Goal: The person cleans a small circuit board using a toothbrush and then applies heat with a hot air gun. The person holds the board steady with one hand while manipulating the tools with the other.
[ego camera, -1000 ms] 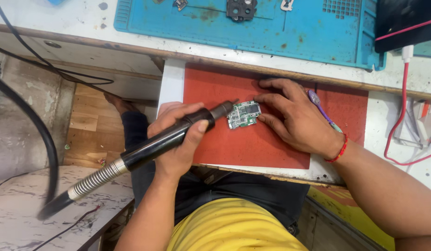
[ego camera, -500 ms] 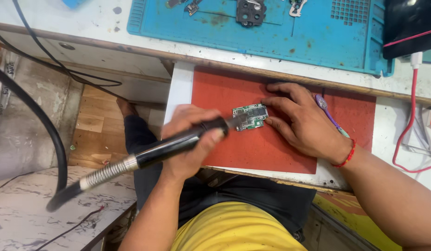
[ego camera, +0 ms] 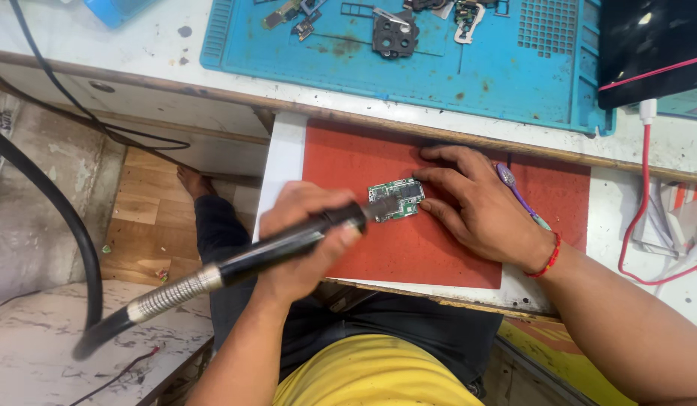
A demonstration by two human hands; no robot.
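My left hand (ego camera: 303, 240) grips a black hot-air wand (ego camera: 281, 248) with a metal spring collar and a thick black hose trailing to the left. Its nozzle tip lies over the left end of a small green circuit board (ego camera: 397, 198) that rests on a red mat (ego camera: 438, 248). My right hand (ego camera: 480, 207) lies flat on the mat, fingertips pressing the right edge of the board. A thin purple-tipped tool (ego camera: 514, 188) sticks out from under that hand.
A blue work mat (ego camera: 438, 68) at the back carries several small metal and plastic parts. A dark device (ego camera: 653, 45) with a red cable (ego camera: 641, 225) stands at the back right. The hose (ego camera: 59, 218) loops over the floor on the left. My legs are under the pull-out shelf.
The view has shifted slightly, so the mat and board sit further right and lower. Both hands keep their hold; the wand tip stays over the board's left end.
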